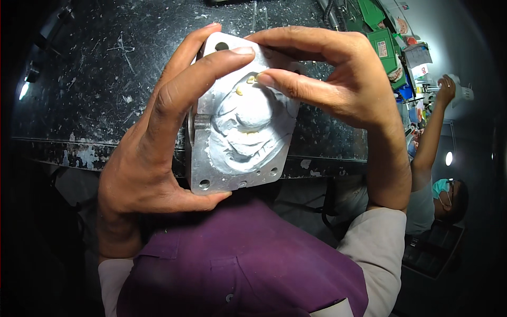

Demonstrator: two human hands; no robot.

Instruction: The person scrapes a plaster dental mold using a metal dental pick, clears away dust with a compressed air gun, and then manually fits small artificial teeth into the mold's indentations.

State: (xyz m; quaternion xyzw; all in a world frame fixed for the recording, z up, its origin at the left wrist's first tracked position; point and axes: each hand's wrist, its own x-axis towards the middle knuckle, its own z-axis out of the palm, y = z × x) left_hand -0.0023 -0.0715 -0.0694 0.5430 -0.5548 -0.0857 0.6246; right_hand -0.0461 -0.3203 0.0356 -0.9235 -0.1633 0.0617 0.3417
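Note:
A metal dental flask half is tilted up over the front edge of the bench, filled with a white plaster mould in an arch shape. Small yellowish artificial teeth sit in the far part of the plaster. My left hand grips the flask's left side, thumb at the near corner and a finger across the far end. From the right, my right hand reaches over the far edge. Its thumb tip presses beside one of the teeth, while its other fingers are partly hidden behind the flask.
The dark, scratched workbench has white plaster marks and a worn front edge. Green boxes and assorted small items stand at the far right. A masked co-worker on the right has an arm raised.

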